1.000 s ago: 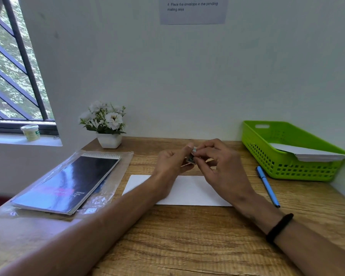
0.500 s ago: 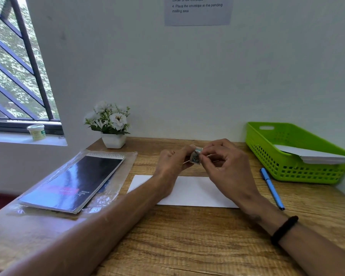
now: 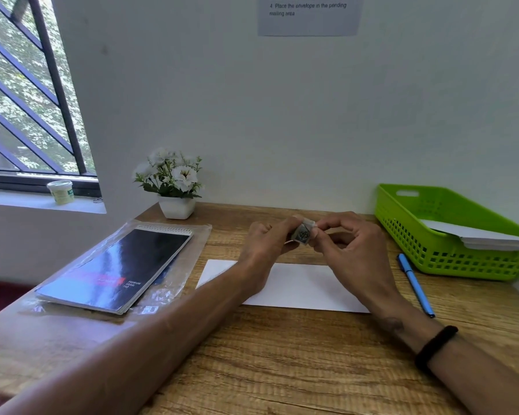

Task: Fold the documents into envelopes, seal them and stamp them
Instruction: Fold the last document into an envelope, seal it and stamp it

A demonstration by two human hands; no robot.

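A white envelope (image 3: 300, 287) lies flat on the wooden desk (image 3: 282, 363), partly under my forearms. Above its far edge both hands hold a small stamp (image 3: 302, 234) with a dark round design. My left hand (image 3: 267, 239) pinches its left side between thumb and fingers. My right hand (image 3: 351, 250) pinches its upper right corner with thumb and forefinger. A thin pale backing strip pokes out below the stamp.
A green basket (image 3: 402, 223) holding white envelopes sits at the right rear, a blue pen (image 3: 415, 284) beside it. A black spiral notepad (image 3: 117, 268) on clear plastic lies at left. A potted white flower (image 3: 174, 187) stands by the wall.
The stamp has turned so that its printed face shows more fully. Both hands stay together above the envelope, and the view has shifted slightly.
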